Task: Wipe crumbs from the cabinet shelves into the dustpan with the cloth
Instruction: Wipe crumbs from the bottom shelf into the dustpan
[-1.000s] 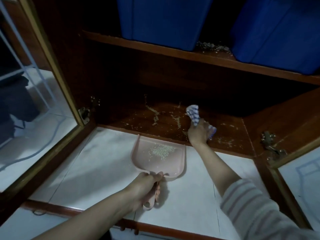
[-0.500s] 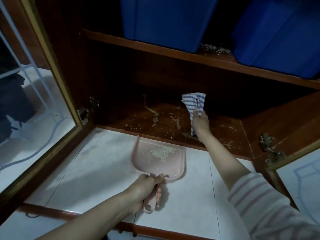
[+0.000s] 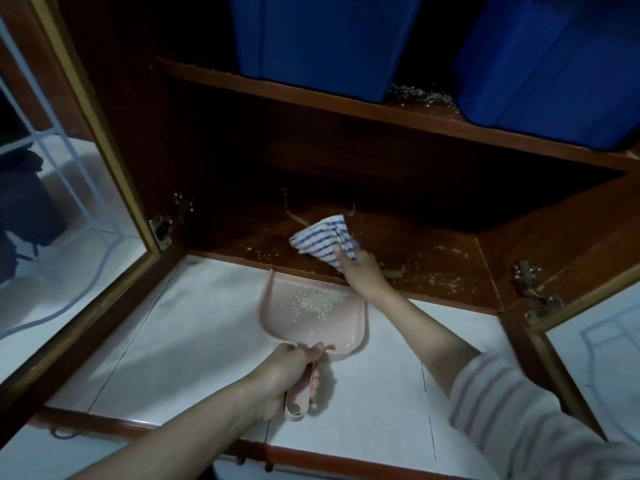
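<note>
I have my left hand (image 3: 280,379) wrapped round the handle of the pink dustpan (image 3: 311,327), fingers curled under it and thumb over the top. The pan rests on the white tiled surface (image 3: 173,341), its open lip against the near edge of the lower shelf (image 3: 433,244). A small heap of pale crumbs (image 3: 320,301) lies in the pan, toward its far side.

My right hand (image 3: 363,271) reaches over the pan's far right corner and grips the blue-and-white striped cloth (image 3: 322,239), fingers bunched on its near right end. The cloth fans out to the left and far from the hand; it seems to lie flat on the dark wood, though the light in there is poor. More crumbs are scattered on the lower shelf to the right of the hand.

On the upper shelf (image 3: 346,109) stand two blue bins (image 3: 322,39), with a patch of crumbs between them.
</note>
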Available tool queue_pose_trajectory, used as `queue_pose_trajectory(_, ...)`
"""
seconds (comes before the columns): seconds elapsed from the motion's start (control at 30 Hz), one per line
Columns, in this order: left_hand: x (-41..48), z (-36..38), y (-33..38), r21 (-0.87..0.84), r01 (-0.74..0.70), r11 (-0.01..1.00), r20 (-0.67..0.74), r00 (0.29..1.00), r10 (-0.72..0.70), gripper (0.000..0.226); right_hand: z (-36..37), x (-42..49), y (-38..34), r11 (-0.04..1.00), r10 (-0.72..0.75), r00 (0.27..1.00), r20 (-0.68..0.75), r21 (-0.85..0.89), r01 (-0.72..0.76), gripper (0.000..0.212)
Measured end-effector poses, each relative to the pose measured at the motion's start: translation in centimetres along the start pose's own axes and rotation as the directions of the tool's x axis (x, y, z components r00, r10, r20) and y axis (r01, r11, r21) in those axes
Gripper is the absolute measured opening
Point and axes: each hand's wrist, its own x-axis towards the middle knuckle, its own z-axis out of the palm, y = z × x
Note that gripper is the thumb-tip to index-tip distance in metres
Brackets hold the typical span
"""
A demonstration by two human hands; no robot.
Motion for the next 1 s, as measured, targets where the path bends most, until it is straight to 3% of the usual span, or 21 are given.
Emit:
queue_pose_trajectory(0.07,-0.2,0.1,0.0,0.010,-0.003,1.000,-0.003,1.000,0.003,0.022,0.0,-1.1,-0.5,0.992,-0.031,0.995,0.090,0.122,0.020,0.044)
queue_pose_trajectory(0.17,-0.3,0.1,0.1,0.010,-0.007,1.000,-0.012,1.000,0.007,0.023,-1.1,-1.5,-1.9,0.923,0.017,0.979,0.201,0.374,-0.093,0.038)
queue_pose_trajectory(0.27,-0.4,0.2,0.2,0.009,-0.008,1.000,-0.008,1.000,0.008,0.022,-2.7,-0.7,-3.2,0.853,0.031,0.992,0.123,0.515,-0.090,0.030)
queue_pose_trajectory(0.33,-0.4,0.2,0.2,0.012,-0.007,1.000,-0.007,1.000,0.007,0.023,-3.8,0.1,-3.8,0.861,0.022,1.000,0.018,0.508,-0.028,0.029)
queue_pose_trajectory(0.47,-0.4,0.2,0.2,0.028,-0.008,1.000,-0.006,1.000,0.009,0.024,-5.0,2.1,-2.4,0.986,-0.044,0.989,-0.139,0.151,0.065,0.035)
queue_pose_trajectory(0.6,-0.3,0.1,0.1,0.005,-0.009,1.000,0.006,1.000,0.009,0.027,-2.4,1.2,0.0,0.942,0.011,0.998,0.057,-0.336,0.009,0.046)
queue_pose_trajectory(0.67,-0.2,0.1,0.0,0.007,-0.006,1.000,0.007,1.000,0.006,0.029,-0.7,-0.7,-0.3,0.917,-0.027,0.994,0.108,-0.393,0.068,0.049)
queue_pose_trajectory(0.77,0.0,0.0,-0.1,-0.007,0.008,1.000,0.008,1.000,-0.008,0.029,1.7,-2.7,-1.0,0.958,-0.148,0.968,0.202,-0.214,0.191,0.038)
queue_pose_trajectory(0.83,0.0,0.0,-0.2,0.005,0.004,1.000,0.006,1.000,-0.004,0.027,2.3,-3.7,-1.8,0.990,-0.140,0.959,0.247,0.045,0.133,0.038)
queue_pose_trajectory(0.9,-0.1,0.1,-0.2,0.021,-0.009,1.000,-0.009,1.000,0.009,0.025,1.2,-3.8,-3.0,0.957,-0.125,0.969,0.211,0.284,0.062,0.039)
queue_pose_trajectory(1.0,0.0,-0.1,-0.2,0.026,-0.018,0.999,-0.011,1.000,0.019,0.022,-1.6,-2.5,-4.4,0.917,-0.091,0.995,0.026,0.393,0.074,0.033)
